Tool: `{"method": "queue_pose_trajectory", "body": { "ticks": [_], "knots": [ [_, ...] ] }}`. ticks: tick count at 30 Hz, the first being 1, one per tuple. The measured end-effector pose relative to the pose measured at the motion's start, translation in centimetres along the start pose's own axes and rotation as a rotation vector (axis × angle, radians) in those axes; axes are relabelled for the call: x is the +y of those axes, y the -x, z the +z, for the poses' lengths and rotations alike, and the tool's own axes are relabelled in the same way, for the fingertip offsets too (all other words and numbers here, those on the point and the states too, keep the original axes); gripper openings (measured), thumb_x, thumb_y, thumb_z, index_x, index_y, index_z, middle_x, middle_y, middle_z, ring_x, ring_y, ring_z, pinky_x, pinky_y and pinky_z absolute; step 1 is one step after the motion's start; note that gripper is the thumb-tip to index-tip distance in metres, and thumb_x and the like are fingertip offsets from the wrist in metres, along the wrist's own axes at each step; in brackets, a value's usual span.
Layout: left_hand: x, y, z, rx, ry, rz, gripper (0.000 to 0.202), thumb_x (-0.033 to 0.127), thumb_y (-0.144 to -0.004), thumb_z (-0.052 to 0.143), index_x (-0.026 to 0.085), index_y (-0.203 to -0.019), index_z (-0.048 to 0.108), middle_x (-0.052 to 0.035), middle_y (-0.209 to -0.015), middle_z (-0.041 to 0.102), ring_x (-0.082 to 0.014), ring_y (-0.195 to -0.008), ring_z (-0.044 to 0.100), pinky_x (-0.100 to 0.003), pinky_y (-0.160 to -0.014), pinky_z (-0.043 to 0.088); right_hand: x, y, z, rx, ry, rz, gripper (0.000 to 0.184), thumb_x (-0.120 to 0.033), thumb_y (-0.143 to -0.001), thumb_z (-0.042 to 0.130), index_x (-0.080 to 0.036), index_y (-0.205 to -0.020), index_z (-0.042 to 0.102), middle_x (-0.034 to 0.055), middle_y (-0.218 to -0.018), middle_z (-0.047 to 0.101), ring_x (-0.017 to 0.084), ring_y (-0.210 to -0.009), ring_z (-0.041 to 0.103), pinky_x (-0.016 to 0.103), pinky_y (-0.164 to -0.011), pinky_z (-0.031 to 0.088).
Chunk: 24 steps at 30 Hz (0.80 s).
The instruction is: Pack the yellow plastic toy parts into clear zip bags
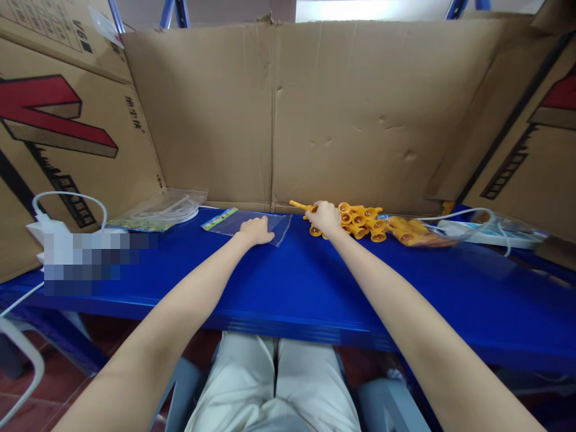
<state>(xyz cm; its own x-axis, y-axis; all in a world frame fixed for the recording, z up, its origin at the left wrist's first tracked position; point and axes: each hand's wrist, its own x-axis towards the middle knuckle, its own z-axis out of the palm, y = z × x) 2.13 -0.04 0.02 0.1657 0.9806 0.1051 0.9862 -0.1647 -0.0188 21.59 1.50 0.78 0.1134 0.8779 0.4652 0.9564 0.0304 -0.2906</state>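
Observation:
A clear plastic bag [229,223] with a colourful printed strip at its left end lies flat on the blue table. My left hand [256,230] rests on the bag's right half with fingers curled against the film; the fingertips are partly hidden. To the right is a pile of yellow toy horns [359,219], their round bell ends facing me. At the pile's left side, my right hand [326,217] is closed around a yellow toy horn [297,204], whose thin stem sticks out to the left.
More clear bags [164,207] lie at the back left. Beside the pile is a bag of yellow horns [411,231]. A power strip [490,234] with a white cable stands right. Cardboard walls [360,108] enclose the blue table [279,288].

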Motion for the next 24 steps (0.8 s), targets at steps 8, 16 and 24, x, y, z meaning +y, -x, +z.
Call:
{"method": "queue_pose_trajectory", "body": {
  "ticks": [8,16,24],
  "knots": [
    [-1.7,-0.6,1.1,0.123,0.155,0.116,0.013,0.024,-0.075,0.05,0.019,-0.079,0.06,-0.0113,-0.089,0.07,-0.0278,-0.089,0.065,-0.034,-0.074,0.047,1.2,0.4,-1.8,-0.087,-0.497,-0.012,0.036,-0.022,-0.079,0.061,-0.008,-0.113,0.065,0.0087,-0.079,0.071,0.017,-0.067,0.066,0.026,-0.062,0.05],
    [-2.5,-0.7,1.3,0.287,0.279,0.111,0.008,0.024,-0.074,0.049,0.02,-0.069,0.053,-0.0051,-0.073,0.065,-0.021,-0.075,0.062,-0.03,-0.068,0.043,0.9,1.6,-1.1,-0.254,-0.335,-0.315,0.033,-0.014,-0.073,0.065,-0.014,-0.106,0.07,0.0066,-0.086,0.071,0.017,-0.071,0.064,0.028,-0.068,0.05],
    [-1.1,-0.6,1.5,0.373,0.412,0.285,0.007,0.02,-0.074,0.049,0.02,-0.067,0.051,-0.0055,-0.08,0.068,-0.0198,-0.083,0.063,-0.031,-0.077,0.046,-1.0,3.0,-0.1,-0.221,-0.315,-0.456,0.037,-0.014,-0.075,0.061,-0.012,-0.112,0.067,0.0086,-0.102,0.07,0.017,-0.086,0.064,0.028,-0.079,0.048]
  ]
}}
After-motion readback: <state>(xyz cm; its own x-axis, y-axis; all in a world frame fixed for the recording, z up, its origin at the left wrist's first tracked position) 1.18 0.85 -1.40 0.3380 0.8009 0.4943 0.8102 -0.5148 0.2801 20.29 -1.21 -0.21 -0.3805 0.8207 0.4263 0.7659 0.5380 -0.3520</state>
